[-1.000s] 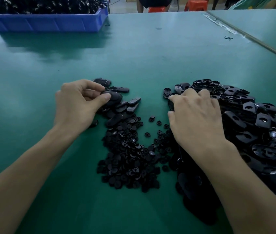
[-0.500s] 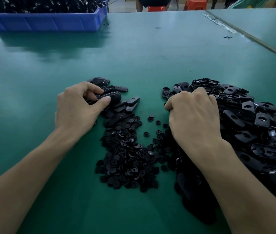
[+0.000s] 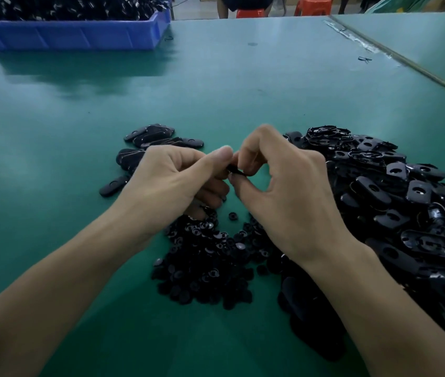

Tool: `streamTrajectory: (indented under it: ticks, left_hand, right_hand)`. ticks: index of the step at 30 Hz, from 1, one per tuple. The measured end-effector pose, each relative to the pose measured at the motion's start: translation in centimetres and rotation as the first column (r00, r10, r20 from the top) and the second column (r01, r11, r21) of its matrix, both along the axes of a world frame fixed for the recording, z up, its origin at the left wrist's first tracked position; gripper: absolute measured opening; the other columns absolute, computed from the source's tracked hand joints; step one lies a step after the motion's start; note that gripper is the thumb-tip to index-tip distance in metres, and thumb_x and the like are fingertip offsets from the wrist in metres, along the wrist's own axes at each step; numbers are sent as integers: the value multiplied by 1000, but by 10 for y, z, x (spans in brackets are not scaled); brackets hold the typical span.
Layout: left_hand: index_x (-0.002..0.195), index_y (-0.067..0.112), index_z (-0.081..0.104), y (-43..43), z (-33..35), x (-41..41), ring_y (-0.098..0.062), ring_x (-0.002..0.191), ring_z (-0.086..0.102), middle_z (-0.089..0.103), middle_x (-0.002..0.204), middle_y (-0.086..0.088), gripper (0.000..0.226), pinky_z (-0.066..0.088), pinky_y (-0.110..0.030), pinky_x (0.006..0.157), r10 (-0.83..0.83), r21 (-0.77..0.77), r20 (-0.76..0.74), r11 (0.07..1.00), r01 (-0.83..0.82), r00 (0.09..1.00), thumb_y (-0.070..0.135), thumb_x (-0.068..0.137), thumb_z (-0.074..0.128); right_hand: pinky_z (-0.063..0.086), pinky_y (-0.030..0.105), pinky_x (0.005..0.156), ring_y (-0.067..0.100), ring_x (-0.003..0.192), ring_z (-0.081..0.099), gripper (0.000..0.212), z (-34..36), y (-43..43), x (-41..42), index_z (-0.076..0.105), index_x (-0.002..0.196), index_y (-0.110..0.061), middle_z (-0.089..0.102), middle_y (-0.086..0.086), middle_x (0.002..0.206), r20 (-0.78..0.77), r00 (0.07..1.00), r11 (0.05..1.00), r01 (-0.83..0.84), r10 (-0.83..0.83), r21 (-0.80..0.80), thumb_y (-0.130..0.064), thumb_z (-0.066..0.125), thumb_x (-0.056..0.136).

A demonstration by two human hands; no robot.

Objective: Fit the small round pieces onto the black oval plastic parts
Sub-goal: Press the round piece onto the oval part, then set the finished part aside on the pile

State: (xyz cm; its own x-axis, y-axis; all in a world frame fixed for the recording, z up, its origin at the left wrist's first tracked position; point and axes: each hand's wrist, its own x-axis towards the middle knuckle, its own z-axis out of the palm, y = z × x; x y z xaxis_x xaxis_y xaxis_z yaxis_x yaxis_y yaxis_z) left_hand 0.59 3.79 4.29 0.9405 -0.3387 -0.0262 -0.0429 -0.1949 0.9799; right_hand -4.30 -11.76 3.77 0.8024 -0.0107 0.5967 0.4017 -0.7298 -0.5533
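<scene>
My left hand (image 3: 172, 183) and my right hand (image 3: 284, 191) meet above the green table, fingertips together. Between them they pinch a small black plastic part (image 3: 234, 169); only a sliver of it shows, so its shape is hidden. Under my wrists lies a heap of small round black pieces (image 3: 210, 262). A big pile of black oval parts with holes (image 3: 395, 208) spreads to the right. A smaller group of oval parts (image 3: 150, 142) lies beyond my left hand.
A blue bin (image 3: 74, 36) full of black parts stands at the far left of the green table (image 3: 243, 85). A seam between two table tops (image 3: 406, 63) runs diagonally at the far right. Red stools and someone's legs show past the far edge.
Both hands rose off their piles and came together at the centre. My left hand left the small oval group; my right hand left the big pile's edge. A black part is now pinched between them.
</scene>
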Motion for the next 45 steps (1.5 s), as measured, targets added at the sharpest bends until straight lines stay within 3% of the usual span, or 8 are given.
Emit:
streamTrajectory:
  ticks: [6,19,23,26,29,33,38,45]
  left_hand:
    - [87,8,74,-1,-3,0,-11,58,67,73,70,-4,14,49,-17,48,19,-49,-67,999,-23,998,15,93,64]
    - [93,17,74,-1,-12,3,-11,67,69,75,79,-5,9,55,-21,57,8,-87,101,996,1,995,20,85,71]
    - [92,18,73,0,-15,6,-9,65,67,73,73,-1,7,55,-21,57,50,-126,146,991,-32,988,16,85,73]
    - [97,17,72,0,-18,9,-5,64,64,70,69,8,13,54,-18,59,106,-115,173,989,-87,979,6,93,65]
    - [93,19,73,1,-18,11,-2,64,63,69,67,10,16,53,-16,62,143,-98,189,987,-126,971,7,95,62]
    - [89,19,73,2,-17,12,-3,63,64,69,65,7,17,52,-15,60,151,-111,203,985,-130,967,6,93,64]
    - [89,19,75,2,-17,12,-6,65,65,72,70,3,16,51,-15,60,131,-137,203,985,-104,970,5,92,66]
    - [92,16,74,2,-19,12,-8,65,68,72,69,2,14,52,-16,61,135,-170,175,980,-105,975,4,91,67]
  right_hand:
    - [43,16,77,5,91,63,19,-2,-4,-2,58,86,-29,70,-12,91,-105,994,992,35,-22,125,-23,76,83]
    - [59,27,73,5,64,72,12,-2,-16,3,76,89,-22,74,-8,70,-295,951,903,42,95,427,-10,74,88]
    - [54,17,78,5,79,70,15,-7,-13,4,77,106,-17,75,-9,88,-210,968,974,172,-140,145,-17,67,95]
    - [53,32,87,20,96,64,24,-9,-13,5,73,116,-18,68,2,107,-246,937,951,190,-249,-242,-13,61,97]
    - [49,34,88,24,105,56,20,-9,-10,7,70,115,-18,61,5,111,-293,914,888,129,-279,-442,-20,58,98]
    - [40,37,89,25,109,50,28,-10,-5,11,67,120,-24,60,2,113,-301,898,834,118,-322,-540,-36,50,101]
    - [29,34,81,23,104,46,21,-12,-2,11,67,114,-33,57,-2,108,-339,870,813,111,-357,-572,-26,58,97]
    - [36,36,85,25,102,50,10,-10,-4,13,67,102,-23,58,0,101,-361,873,839,93,-328,-536,-27,60,97]
